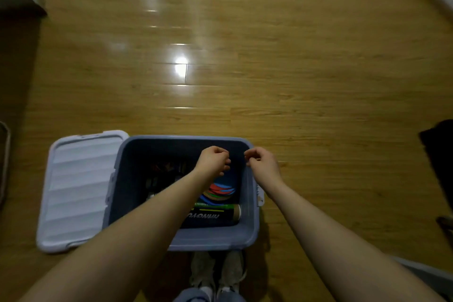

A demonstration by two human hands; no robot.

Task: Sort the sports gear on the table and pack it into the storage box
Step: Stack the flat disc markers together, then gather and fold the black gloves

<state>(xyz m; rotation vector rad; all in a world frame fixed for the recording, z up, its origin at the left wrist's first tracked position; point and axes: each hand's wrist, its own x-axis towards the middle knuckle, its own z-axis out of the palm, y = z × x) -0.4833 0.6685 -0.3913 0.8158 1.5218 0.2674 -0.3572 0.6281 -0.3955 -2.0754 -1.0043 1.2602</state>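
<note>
Your storage box (181,238) sits open on the wooden floor (294,81) just beyond your shoes (217,270), with its pale lid (76,189) lying flat against the box's left side. Both your arms reach out over the box. Your left hand (214,160) hovers above the far right part of the opening, fingers curled in loosely; your right hand (261,162) hangs near it over the box's far right corner, fingertips pinched together. Whether either hand holds anything, you cannot tell from here. Inside the box, a dark tube (215,214) with yellow lettering lies along the near wall, a stack of coloured discs (220,191) rests just beyond it, and darker gear fills the left side, too dim to name.
</note>
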